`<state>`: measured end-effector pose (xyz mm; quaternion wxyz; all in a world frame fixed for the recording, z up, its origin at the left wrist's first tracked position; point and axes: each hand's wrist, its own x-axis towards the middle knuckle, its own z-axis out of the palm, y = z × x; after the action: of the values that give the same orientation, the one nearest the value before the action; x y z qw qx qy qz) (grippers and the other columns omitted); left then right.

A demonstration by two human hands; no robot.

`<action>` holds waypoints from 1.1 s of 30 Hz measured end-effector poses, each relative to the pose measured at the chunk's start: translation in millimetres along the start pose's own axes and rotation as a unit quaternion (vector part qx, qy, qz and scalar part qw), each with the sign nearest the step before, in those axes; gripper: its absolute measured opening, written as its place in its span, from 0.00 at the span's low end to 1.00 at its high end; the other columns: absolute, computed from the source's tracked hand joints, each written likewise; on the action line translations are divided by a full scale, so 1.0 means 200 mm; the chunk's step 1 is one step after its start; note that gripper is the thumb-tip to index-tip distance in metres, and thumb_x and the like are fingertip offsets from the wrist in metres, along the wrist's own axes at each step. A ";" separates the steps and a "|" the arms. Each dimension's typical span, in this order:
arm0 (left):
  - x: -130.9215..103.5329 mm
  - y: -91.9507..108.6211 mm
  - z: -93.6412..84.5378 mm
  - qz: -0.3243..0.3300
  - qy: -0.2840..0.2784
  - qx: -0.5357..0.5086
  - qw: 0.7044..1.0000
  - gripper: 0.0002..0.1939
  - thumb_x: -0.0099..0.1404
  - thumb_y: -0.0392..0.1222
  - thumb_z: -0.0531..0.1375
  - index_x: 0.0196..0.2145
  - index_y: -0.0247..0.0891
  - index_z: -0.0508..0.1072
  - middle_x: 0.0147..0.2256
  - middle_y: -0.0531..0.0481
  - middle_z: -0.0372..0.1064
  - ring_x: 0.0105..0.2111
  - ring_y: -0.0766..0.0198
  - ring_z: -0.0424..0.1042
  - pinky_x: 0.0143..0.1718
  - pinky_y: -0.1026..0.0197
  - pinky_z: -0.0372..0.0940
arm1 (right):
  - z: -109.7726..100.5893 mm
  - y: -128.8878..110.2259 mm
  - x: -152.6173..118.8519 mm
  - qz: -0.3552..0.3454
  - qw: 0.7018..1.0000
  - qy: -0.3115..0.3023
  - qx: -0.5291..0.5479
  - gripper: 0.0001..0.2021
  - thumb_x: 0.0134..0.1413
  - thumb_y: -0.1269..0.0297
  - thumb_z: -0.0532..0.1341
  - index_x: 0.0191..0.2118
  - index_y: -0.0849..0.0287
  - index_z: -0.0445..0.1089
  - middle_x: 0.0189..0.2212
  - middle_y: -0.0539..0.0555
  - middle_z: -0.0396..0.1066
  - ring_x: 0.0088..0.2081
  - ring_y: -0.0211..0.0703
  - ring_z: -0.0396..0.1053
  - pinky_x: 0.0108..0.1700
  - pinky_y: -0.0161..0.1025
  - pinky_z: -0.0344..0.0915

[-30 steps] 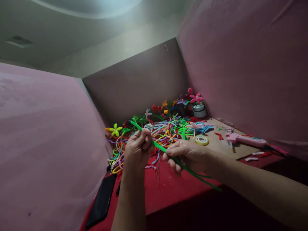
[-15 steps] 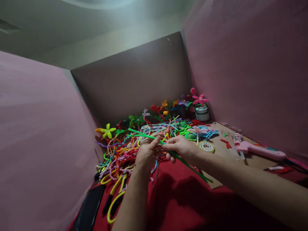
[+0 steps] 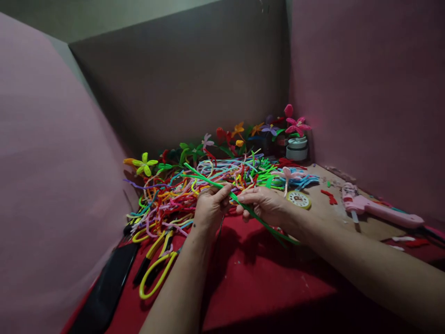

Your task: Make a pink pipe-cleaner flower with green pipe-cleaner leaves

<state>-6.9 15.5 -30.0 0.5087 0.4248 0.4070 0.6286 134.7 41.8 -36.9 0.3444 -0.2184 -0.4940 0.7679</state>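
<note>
Fingers (image 3: 224, 192) of left hand (image 3: 210, 206) and right hand (image 3: 263, 204) gripping green pipe cleaners (image 3: 233, 196), pink flower (image 3: 297, 126) above grey jar (image 3: 296, 153), contents hidden

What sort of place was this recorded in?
Most likely a small craft workspace: a heap of colorful fuzzy stems covers part of a red tabletop, fuzzy flowers line the back, and what looks like a pink glue gun lies at the right.

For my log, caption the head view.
Left hand and right hand grip green pipe cleaners above a red tabletop.
</note>
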 end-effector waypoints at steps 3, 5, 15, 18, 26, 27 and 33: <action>-0.01 0.00 0.01 0.000 0.009 0.000 1.000 0.12 0.48 0.42 0.65 0.24 0.33 0.68 0.14 0.60 0.53 0.13 0.77 0.51 0.14 0.71 0.48 | -0.01 0.01 0.00 0.006 1.000 0.005 0.007 0.06 0.40 0.68 0.63 0.23 0.66 0.68 0.17 0.51 0.68 0.17 0.31 0.62 0.21 0.31 0.60; 0.00 -0.01 0.02 -0.006 0.010 -0.010 1.000 0.12 0.48 0.41 0.65 0.24 0.32 0.67 0.13 0.60 0.53 0.13 0.77 0.52 0.14 0.71 0.49 | -0.02 0.02 0.01 0.004 1.000 0.014 0.000 0.07 0.38 0.68 0.63 0.23 0.66 0.67 0.16 0.50 0.67 0.16 0.31 0.62 0.19 0.30 0.58; 0.03 -0.05 0.06 -0.083 0.077 -0.172 0.978 0.16 0.44 0.34 0.68 0.20 0.34 0.60 0.13 0.60 0.54 0.12 0.75 0.57 0.10 0.73 0.48 | -0.02 0.06 0.04 -0.042 0.993 0.105 0.034 0.04 0.41 0.71 0.59 0.21 0.64 0.64 0.13 0.49 0.65 0.13 0.30 0.58 0.16 0.29 0.56; 0.02 -0.06 0.06 -0.028 0.053 -0.144 0.988 0.13 0.45 0.36 0.67 0.22 0.34 0.64 0.13 0.58 0.59 0.14 0.72 0.60 0.11 0.71 0.52 | -0.01 0.06 0.04 -0.028 0.992 0.116 0.048 0.04 0.42 0.72 0.57 0.21 0.64 0.65 0.14 0.50 0.65 0.13 0.30 0.58 0.16 0.29 0.56; -0.04 -0.02 0.05 0.022 -0.070 0.030 0.997 0.12 0.53 0.38 0.61 0.37 0.32 0.72 0.19 0.50 0.68 0.19 0.66 0.68 0.18 0.67 0.59 | -0.03 0.05 0.02 -0.018 0.993 0.086 0.076 0.05 0.41 0.72 0.58 0.20 0.65 0.64 0.15 0.49 0.64 0.15 0.29 0.57 0.17 0.29 0.54; -0.04 -0.01 0.05 0.029 -0.064 0.063 0.996 0.13 0.52 0.38 0.61 0.37 0.32 0.73 0.19 0.50 0.69 0.18 0.67 0.67 0.18 0.67 0.59 | -0.03 0.04 0.02 -0.013 0.994 0.079 0.080 0.04 0.41 0.72 0.58 0.20 0.65 0.64 0.15 0.49 0.64 0.15 0.29 0.56 0.18 0.29 0.54; -0.04 0.01 0.02 0.098 -0.025 0.175 0.979 0.09 0.49 0.37 0.63 0.31 0.36 0.77 0.21 0.50 0.70 0.17 0.69 0.64 0.17 0.68 0.59 | -0.03 0.00 -0.01 0.026 0.992 0.051 0.116 0.03 0.36 0.78 0.57 0.22 0.66 0.64 0.15 0.50 0.64 0.15 0.28 0.55 0.19 0.29 0.52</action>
<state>-2.3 7.4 -27.2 0.3723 0.5607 0.4541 0.5838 140.1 44.2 -39.0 0.3715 -0.2288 -0.3776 0.8167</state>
